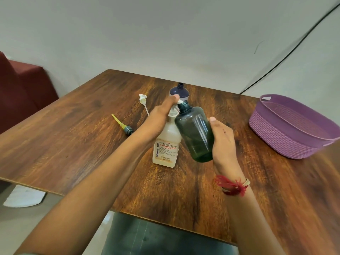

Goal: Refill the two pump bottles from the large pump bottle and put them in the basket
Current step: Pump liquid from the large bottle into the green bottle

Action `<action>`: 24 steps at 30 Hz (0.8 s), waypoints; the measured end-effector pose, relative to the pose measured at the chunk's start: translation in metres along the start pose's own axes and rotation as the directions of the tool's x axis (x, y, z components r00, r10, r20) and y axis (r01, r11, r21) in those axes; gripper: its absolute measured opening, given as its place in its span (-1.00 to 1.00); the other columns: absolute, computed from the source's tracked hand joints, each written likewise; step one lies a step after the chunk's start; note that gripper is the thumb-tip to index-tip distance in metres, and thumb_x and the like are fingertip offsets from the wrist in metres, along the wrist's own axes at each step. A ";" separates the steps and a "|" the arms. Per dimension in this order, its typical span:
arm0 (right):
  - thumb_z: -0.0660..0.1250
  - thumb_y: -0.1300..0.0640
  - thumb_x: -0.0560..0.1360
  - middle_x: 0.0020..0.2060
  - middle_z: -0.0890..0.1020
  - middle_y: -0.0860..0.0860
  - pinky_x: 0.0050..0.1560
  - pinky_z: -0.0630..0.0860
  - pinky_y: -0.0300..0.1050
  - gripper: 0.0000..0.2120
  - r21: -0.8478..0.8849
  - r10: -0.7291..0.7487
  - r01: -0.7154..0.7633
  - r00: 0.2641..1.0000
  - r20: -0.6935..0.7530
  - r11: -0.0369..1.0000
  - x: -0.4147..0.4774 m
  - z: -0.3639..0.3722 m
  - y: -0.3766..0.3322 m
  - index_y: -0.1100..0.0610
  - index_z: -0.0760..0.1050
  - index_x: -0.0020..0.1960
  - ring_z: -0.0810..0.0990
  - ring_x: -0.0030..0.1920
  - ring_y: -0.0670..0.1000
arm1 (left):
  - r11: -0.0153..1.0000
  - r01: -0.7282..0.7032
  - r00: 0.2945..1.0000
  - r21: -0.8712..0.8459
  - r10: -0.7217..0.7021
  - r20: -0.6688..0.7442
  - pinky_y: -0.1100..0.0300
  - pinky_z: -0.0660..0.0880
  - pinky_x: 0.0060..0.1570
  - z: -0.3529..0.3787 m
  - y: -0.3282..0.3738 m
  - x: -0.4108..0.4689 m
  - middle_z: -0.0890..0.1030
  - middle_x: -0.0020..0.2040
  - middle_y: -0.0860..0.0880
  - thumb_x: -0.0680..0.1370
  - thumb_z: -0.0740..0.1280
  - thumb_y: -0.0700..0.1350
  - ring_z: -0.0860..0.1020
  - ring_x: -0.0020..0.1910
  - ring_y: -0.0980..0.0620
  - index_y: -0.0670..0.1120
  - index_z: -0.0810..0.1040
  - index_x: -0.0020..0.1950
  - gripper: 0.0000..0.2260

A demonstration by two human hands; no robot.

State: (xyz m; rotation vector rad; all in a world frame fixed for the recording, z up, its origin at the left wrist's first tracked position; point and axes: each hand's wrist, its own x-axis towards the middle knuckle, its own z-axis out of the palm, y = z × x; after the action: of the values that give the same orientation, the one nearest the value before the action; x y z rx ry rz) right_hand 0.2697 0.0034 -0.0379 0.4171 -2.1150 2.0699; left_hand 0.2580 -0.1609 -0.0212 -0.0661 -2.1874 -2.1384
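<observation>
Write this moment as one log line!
left hand: presses pump | right hand: holds green bottle at spout | purple bottle: uncapped

light: soft, even, fairly bright | shadows: faint | blur: smeared at right worktop (276,190) edge | distortion: wide-angle bowing at borders

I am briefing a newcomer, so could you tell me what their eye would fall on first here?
At the centre of the table, the left hand presses the pump of the large pump bottle while the right hand holds a dark green bottle tilted, its open mouth at the nozzle. A purple basket sits to the right; a white pump head lies loose at the left.
</observation>
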 end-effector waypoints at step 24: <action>0.08 0.08 0.65 -0.43 0.49 -0.01 -0.36 0.38 -0.28 -0.58 0.022 0.024 -0.024 1.000 -0.008 0.999 -0.002 -0.004 0.006 0.09 0.50 -0.33 0.44 -0.40 -0.08 | 0.994 -0.046 0.997 -0.096 0.040 -0.064 0.33 0.46 -0.43 0.002 -0.004 -0.001 0.57 -0.37 -0.03 0.61 0.14 0.00 0.54 -0.42 0.08 -0.07 0.49 -0.30 -0.67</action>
State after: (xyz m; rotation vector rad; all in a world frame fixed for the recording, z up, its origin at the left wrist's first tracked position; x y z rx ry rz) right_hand 0.2691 0.0074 -0.0444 0.3871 -2.1050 2.1056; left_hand 0.2581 -0.1594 -0.0257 -0.0521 -2.0291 -2.1915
